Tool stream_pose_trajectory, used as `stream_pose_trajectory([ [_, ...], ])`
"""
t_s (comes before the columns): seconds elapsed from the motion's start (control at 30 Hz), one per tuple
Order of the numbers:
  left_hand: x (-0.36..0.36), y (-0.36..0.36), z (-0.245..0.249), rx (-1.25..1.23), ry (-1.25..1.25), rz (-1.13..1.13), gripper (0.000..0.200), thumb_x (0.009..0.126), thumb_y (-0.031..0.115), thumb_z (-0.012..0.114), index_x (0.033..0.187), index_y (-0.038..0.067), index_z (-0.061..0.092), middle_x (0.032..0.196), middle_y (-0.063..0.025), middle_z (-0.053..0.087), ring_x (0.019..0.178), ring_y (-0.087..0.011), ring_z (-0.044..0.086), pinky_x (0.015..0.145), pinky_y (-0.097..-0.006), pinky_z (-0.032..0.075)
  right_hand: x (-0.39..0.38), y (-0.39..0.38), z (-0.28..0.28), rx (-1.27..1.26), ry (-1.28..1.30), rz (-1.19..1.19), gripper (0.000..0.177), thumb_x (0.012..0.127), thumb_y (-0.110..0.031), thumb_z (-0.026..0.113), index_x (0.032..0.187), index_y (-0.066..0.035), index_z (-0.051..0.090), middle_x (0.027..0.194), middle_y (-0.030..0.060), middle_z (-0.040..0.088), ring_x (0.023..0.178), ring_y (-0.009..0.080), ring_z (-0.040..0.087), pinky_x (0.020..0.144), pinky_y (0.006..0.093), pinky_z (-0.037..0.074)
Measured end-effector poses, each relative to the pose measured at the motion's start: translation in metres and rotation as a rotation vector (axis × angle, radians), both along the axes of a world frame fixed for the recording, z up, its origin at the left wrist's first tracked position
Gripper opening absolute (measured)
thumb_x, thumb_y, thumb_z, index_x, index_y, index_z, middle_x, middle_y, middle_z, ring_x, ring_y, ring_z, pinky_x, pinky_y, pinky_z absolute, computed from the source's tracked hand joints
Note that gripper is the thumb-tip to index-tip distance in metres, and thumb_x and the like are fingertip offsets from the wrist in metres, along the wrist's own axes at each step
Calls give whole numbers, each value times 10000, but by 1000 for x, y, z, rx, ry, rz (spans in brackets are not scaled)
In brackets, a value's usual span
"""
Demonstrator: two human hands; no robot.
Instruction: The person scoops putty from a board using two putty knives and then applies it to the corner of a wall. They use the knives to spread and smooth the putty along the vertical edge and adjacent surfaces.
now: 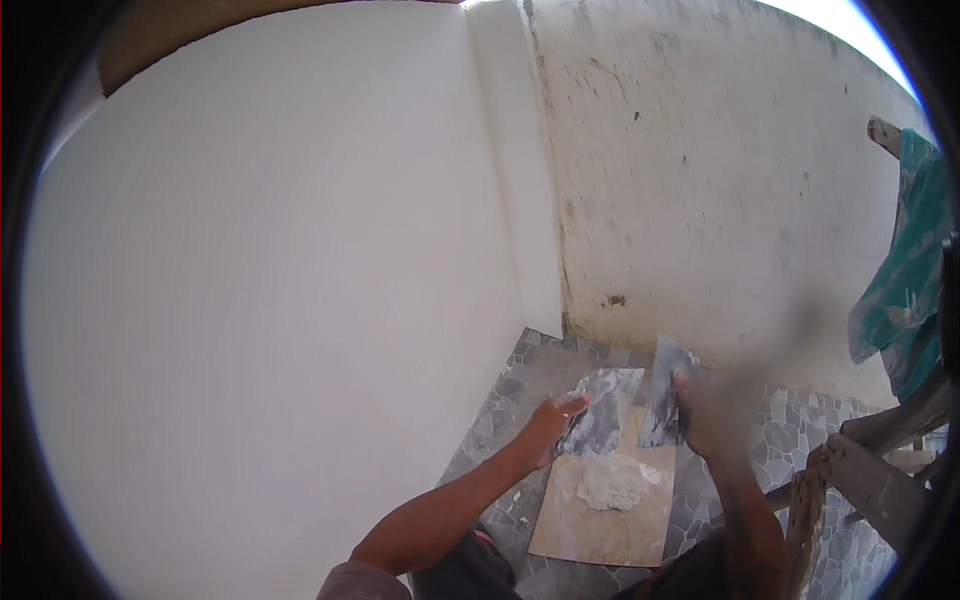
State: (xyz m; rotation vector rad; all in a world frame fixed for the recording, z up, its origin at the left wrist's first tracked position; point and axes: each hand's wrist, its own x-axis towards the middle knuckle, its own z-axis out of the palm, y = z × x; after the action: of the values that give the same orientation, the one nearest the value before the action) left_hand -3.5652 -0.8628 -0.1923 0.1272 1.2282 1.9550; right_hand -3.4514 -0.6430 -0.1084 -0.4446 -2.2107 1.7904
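Note:
My left hand (545, 430) is closed on the edge of a flat plastering blade (603, 425), a thin grey sheet smeared with white paste, the thumb lying on its face. My right hand (700, 425) grips a second plastering blade (662, 400), tilted more upright and partly smeared. A small gap separates the two blades. Below them a light tan board (565, 540) lies on the floor, carrying a mound of off-white plaster paste (612, 487). A blurred smudge in the view covers part of my right hand and wrist.
A smooth white wall (280, 300) rises on the left and meets a stained, rough wall (700, 200) at the corner. Grey stone-patterned tiles (790, 430) cover the floor. At right stands a wooden frame (860, 470) with a green sheet (905, 290) hanging above it.

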Motion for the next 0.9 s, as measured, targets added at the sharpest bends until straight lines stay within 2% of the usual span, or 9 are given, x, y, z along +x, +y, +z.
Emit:
stream_pose_trajectory([
  [0.1,0,0,2,-39,17,11,386,992,266,556,1221,-45,565,1075,-81,645,884,-156,664,753,-313,564,-10,3,-18,2,102,79,542,919,-415,660,1063,104,598,973,105,651,834,120,615,747,260,497],
  [0.17,-1,2,4,-30,20,14,378,992,270,557,1207,-41,568,1064,-86,650,883,-160,666,752,-316,566,-11,0,-16,-155,84,82,578,921,-427,654,1084,123,588,998,115,647,844,127,618,754,257,499],
  [0.2,1,0,7,1,-6,-6,383,992,277,559,1202,-43,567,1059,-90,653,881,-163,667,752,-320,569,-14,-5,-10,-282,-5,36,593,924,-427,650,1098,135,580,1015,122,645,849,132,620,759,255,502],
  [0.27,2,0,9,55,-30,-32,363,1001,286,546,1181,-28,567,1046,-88,654,888,-161,669,776,-337,582,-23,-1,-25,-514,27,35,545,914,-402,679,1074,110,581,984,111,629,845,135,623,742,273,532],
  [0.3,3,0,13,25,-22,-38,338,1007,274,537,1173,-18,569,1054,-83,648,909,-159,666,780,-337,584,-27,3,-33,-534,33,40,531,905,-408,691,1048,94,591,975,101,614,854,131,618,719,276,537],
  [0.33,3,2,16,-6,-10,-39,355,1001,282,547,1186,-21,564,1073,-88,641,930,-161,663,786,-341,584,-31,4,-34,-512,-3,-33,540,903,-415,691,1044,98,597,973,101,606,837,130,612,700,283,539],
  [0.57,3,5,19,-65,27,-94,417,989,290,566,1207,-64,526,1090,-119,625,916,-167,664,772,-323,587,-43,-2,-36,-524,-23,-97,615,869,-443,725,1056,130,600,939,113,598,817,157,608,667,300,529],
  [0.67,-4,5,11,-1,32,-143,401,987,263,571,1188,-80,521,1077,-130,624,903,-170,666,752,-323,589,-53,-7,-41,-518,-14,-122,595,866,-438,731,1022,123,608,917,116,602,803,153,610,649,299,522],
  [0.9,0,7,18,70,-22,-65,365,976,211,588,1158,-98,521,1013,-123,638,850,-180,670,724,-329,586,-50,-10,-45,-485,-103,-116,590,862,-419,739,1028,130,601,901,115,626,722,148,633,588,302,539],
])
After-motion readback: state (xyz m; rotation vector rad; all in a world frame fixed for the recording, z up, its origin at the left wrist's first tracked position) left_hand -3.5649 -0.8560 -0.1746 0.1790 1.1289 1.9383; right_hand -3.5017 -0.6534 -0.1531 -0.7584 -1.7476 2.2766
